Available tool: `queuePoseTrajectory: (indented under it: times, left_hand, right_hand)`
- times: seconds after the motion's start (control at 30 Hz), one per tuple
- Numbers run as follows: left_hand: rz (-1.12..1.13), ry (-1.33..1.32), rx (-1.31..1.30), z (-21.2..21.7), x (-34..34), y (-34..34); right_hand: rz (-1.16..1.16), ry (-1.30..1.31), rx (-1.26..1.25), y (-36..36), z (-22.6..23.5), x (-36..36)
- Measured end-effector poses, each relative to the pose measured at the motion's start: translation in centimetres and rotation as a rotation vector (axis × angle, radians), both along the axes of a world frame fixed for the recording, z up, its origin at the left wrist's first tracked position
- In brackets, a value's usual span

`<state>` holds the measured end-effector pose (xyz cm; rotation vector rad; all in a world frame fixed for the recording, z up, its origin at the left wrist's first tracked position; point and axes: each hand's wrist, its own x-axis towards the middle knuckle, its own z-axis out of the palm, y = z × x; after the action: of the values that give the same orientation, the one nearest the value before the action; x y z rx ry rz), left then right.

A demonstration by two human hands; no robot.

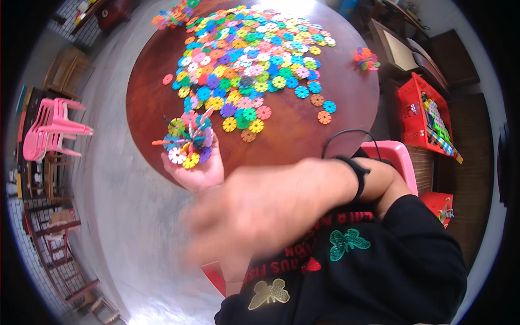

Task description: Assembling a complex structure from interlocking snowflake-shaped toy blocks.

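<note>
Looking down on one round table [303, 135], dark reddish-brown, smooth, with a glossy patch at its far edge. Spread over its far half: one large heap of flat plastic discs [249, 59], notched round the rim like small flowers, in blue, yellow, pink, green, orange, purple and white; too many to count. A few orange and blue ones lie apart at the heap's near right edge.

Beside the table: stacked pink plastic chairs [51, 130] at left, count not clear; two red slatted crates, the larger one [417, 116] at right holding striped items. One pink stool [395, 157] near the torso.

Two hands in view. Right hand [271, 211]: crosses the middle of the frame, heavily blurred; whether it is open or closed cannot be told, nothing seen in it. One black wristband [357, 173] on that arm.

Left hand [197, 170]: at the table's near left edge, fingers curled closed around the base of one cluster of joined discs [187, 141], slotted together at angles, spiky outline, mixed colours.

One smaller joined cluster [365, 58] sits alone at the table's right rim.
</note>
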<state>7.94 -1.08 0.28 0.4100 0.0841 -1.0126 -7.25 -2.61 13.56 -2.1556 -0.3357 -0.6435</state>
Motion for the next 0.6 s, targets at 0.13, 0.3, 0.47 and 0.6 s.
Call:
queuePoseTrajectory:
  times: [0.13, 0.3, 0.47, 0.6]
  left_hand:
    - [-0.118, 0.089, -0.188, -0.8, -0.9, -2.0]
    - [-0.085, 0.143, -0.192, 0.0, -0.6, -1.3]
    - [-0.139, 0.134, -0.145, 0.0, -0.5, -1.3]
    - [-0.102, 0.130, -0.113, 0.2, -0.4, -1.1]
  right_hand:
    - [-0.576, 0.362, -0.431, -8.6, -8.0, -4.6]
    - [-0.791, 0.583, -0.294, -14.2, -13.1, -6.8]
    - [-0.838, 0.494, -0.417, -18.6, -13.7, -4.8]
    - [-0.951, 0.486, -0.421, -22.2, -13.0, 0.0]
